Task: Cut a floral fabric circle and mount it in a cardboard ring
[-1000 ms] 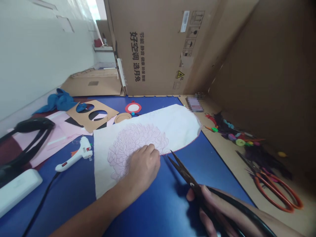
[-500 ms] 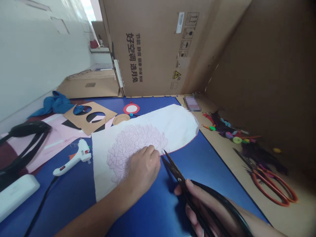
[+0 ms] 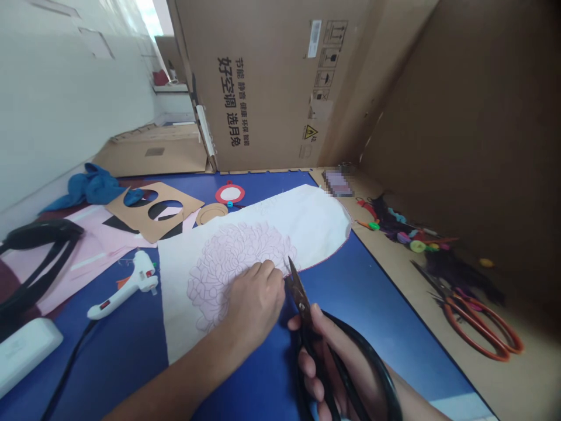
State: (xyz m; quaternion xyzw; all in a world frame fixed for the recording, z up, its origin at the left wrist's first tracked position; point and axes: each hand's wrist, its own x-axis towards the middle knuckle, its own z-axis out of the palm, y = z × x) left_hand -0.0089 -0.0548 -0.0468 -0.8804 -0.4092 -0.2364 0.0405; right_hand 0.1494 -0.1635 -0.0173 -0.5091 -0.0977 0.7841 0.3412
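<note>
right hand (image 3: 326,365) closed around black-handled scissors (image 3: 299,295), blades nearly shut; left hand (image 3: 254,307) open on embroidered cloth (image 3: 307,216)

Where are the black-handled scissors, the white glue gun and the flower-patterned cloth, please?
black-handled scissors (image 3: 300,298), head view, blade
white glue gun (image 3: 120,294), head view, long body
flower-patterned cloth (image 3: 304,219), head view, plain end

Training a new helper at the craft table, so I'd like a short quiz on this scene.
1. Which hand holds the black scissors?
2. True or false: the left hand rests on the embroidered fabric.
3. Which tool lies to the left of the fabric: A, the glue gun, or B, the orange scissors?

Key: 1. Right hand. 2. True. 3. A.
</note>
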